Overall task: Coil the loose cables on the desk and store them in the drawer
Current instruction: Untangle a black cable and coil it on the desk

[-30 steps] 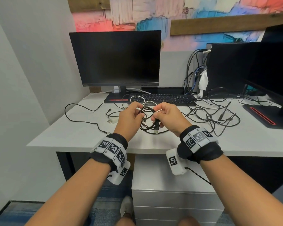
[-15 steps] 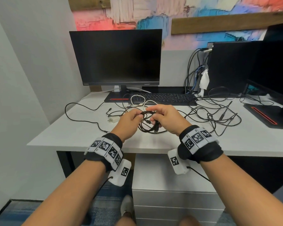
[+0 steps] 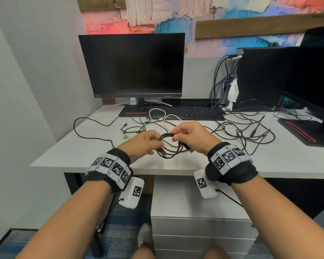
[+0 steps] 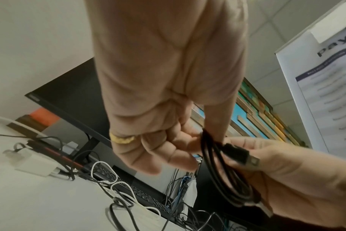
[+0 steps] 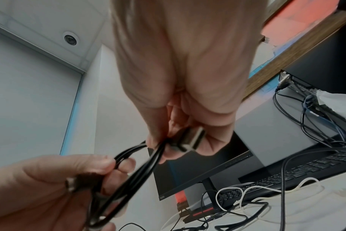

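A black cable coil (image 3: 171, 149) hangs just above the white desk (image 3: 79, 152) near its front edge, held between both hands. My left hand (image 3: 156, 144) pinches the coil's left side between thumb and fingers, as the right wrist view shows at the coil (image 5: 128, 170). My right hand (image 3: 176, 136) grips the top and right of the loops, with a USB plug (image 5: 192, 139) caught under its fingers. In the left wrist view the coil (image 4: 217, 165) runs from my left hand's fingers (image 4: 168, 157) into the right palm. The white drawer unit (image 3: 195, 230) stands closed under the desk.
Loose on the desk lie a white cable (image 3: 163, 116), a long black cable (image 3: 94, 128) at the left, a white charger plug (image 3: 128, 137) and a tangle of black cables (image 3: 247, 131) at the right. Behind stand a keyboard (image 3: 185, 111), a monitor (image 3: 133, 66) and a second monitor base (image 3: 303, 131).
Both hands kept hold of the black coil and sank a little toward the desk. The loops are drawn into a tighter, smaller bundle, and the left hand sits lower than the right.
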Demonstrator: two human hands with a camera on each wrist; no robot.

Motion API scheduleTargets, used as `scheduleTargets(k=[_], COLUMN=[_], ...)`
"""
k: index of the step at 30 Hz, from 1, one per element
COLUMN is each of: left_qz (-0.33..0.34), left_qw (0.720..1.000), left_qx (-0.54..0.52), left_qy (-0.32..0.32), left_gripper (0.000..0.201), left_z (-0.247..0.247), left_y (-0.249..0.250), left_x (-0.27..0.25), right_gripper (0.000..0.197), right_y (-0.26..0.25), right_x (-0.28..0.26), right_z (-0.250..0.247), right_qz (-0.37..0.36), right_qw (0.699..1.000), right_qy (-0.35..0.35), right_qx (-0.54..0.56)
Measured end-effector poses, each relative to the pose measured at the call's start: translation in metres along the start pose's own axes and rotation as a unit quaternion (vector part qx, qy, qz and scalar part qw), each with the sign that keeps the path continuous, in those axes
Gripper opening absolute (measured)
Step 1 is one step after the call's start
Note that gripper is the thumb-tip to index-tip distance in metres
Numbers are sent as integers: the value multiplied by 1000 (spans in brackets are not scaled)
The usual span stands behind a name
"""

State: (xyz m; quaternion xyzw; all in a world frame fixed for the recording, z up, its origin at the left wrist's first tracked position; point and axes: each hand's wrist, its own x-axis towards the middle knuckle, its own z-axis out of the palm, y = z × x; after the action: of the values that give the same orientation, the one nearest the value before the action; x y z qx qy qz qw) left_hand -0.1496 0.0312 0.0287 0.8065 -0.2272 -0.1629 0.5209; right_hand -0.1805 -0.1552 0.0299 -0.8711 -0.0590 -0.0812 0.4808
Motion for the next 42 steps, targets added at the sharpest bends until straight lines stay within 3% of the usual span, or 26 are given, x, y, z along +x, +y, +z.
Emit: scheduleTargets(k=[5,9,15,20,24,26,29,35,37,42], left_qz=[22,26,40,94,132,138,136,126,127,121], left_qw=[999,1000,995,958,926,923,922,903,898,920], left_qx=[-23,-6,51,246,345,353,346,386,395,337], left_qy=[-1,9,76,113,72,70,108,143,148,161], left_gripper=[6,14,21,31,31,30,29,29,30,25], left_z=[-3,-2,-2,-2,3,9,10,5,6,7], left_y=[-3,-5,-7,-6,-5,-6,-10,-11,-11,-11], left_x=[-4,-6,-2,6,6,4,7,14,14,12], right_gripper=[4,8,25,13,7,9,10,9,8,4], right_y=[6,7,6,9,9,7,5,7,10,10], right_x=[1,1,0,-3,0,2,2,-4,-4,-7], right_z=[2,3,2,7,6,2,-1,-4,-3,4], right_qz=[25,31,51,109,156,169,165,194,197,181], right_qw=[1000,999,995,992,973,956,950,968,966,952], right_qy=[-2,1,-13,-23,41,65,21,-62,-64,-56], right_qx=[-13,-26,-82,59,164,230,263,145,155,241])
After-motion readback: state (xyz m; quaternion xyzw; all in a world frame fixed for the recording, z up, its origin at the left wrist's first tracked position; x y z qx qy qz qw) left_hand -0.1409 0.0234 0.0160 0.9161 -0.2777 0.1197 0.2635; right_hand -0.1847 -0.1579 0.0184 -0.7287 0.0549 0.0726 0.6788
